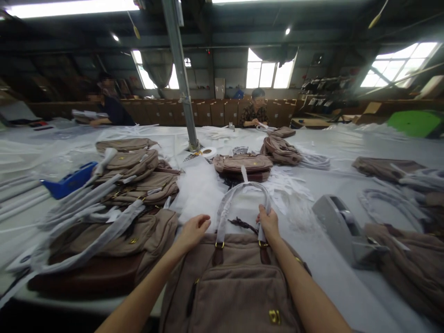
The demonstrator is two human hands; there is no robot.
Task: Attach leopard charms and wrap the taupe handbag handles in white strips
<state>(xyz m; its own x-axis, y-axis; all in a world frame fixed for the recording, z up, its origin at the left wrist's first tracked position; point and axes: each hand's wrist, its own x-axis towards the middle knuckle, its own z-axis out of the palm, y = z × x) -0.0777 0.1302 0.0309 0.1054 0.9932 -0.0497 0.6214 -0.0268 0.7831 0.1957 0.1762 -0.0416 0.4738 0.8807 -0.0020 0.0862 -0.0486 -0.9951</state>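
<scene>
A brown ribbed-fabric bag (239, 286) with a gold-coloured emblem and a front pocket lies right before me. From its top rises a carrying handle (225, 208), wrapped in pale sleeving and joined by gold rings to dark leather tabs. My right hand (268, 224) is closed around the right side of this handle, just above its ring. Left of the handle, my left hand (196, 229) hovers over the bag's top edge with loosely bent fingers, holding nothing. A dark cord (244, 225) shows inside the handle's loop.
Similar bags (152, 231) are piled at left, beside a blue tape dispenser (69, 180). A grey tape dispenser (347, 231) stands at right. Another bag (243, 164) sits ahead, near white foam sheets (199, 187) and a metal post (182, 78). Two people work across the table.
</scene>
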